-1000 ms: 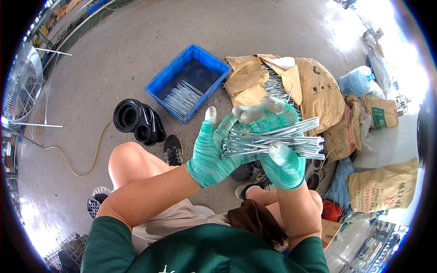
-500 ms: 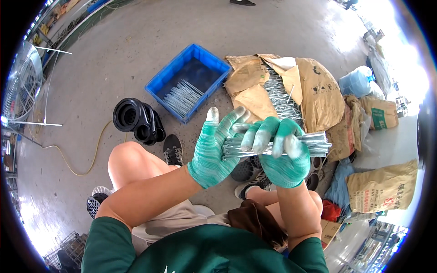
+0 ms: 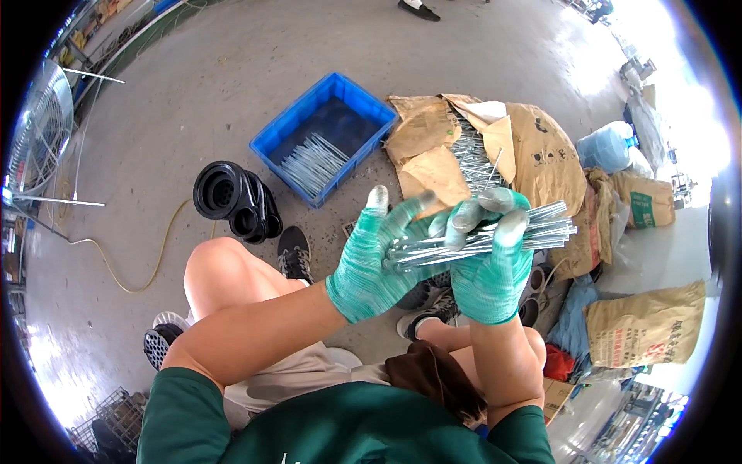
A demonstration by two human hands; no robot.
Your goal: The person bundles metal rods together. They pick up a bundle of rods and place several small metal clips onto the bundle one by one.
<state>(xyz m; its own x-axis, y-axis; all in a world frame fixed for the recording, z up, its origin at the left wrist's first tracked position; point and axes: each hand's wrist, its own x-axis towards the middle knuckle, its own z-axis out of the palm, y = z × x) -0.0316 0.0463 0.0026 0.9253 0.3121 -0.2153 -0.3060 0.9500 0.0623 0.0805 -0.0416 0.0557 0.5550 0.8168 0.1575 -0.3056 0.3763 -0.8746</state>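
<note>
Rods in hand: A bundle of thin silvery metal rods (image 3: 550, 230) is up in front of the person, lying crosswise between the two hands, the right ends slightly fanned out.
Right grip: The right hand (image 3: 488, 282), in a green knitted glove with pale fingertips, has fingers and thumb wrapped about the rods, gripping them around the middle.
Left grip: The left hand (image 3: 367, 263), gloved alike, is unclasped, thumb and fingers spread; the rods' left ends lie by its palm.
Blue crate: On the bare floor (image 3: 232, 69), beyond the hands and a bit left, a blue crate (image 3: 332, 116) holds loose rods (image 3: 315, 164) heaped toward its near side.
Torn sack: Just right of the crate, a brown paper sack (image 3: 421, 131) lies gaping, a jumble of rods (image 3: 473, 155) inside, one sticking up aslant.
Black part: Beyond the left knee sits a rounded black part (image 3: 216, 189) with circular openings, a thin yellowish hose (image 3: 158, 267) curving along the floor to its left.
Far left: A wire-caged fan (image 3: 39, 127).
Right side: A bluish water jug (image 3: 605, 147) farther off; nearer, a printed brown bag (image 3: 645, 329).
Lap: A dark brown cloth (image 3: 433, 375).
Far edge: Someone else's dark shoe (image 3: 420, 10).
</note>
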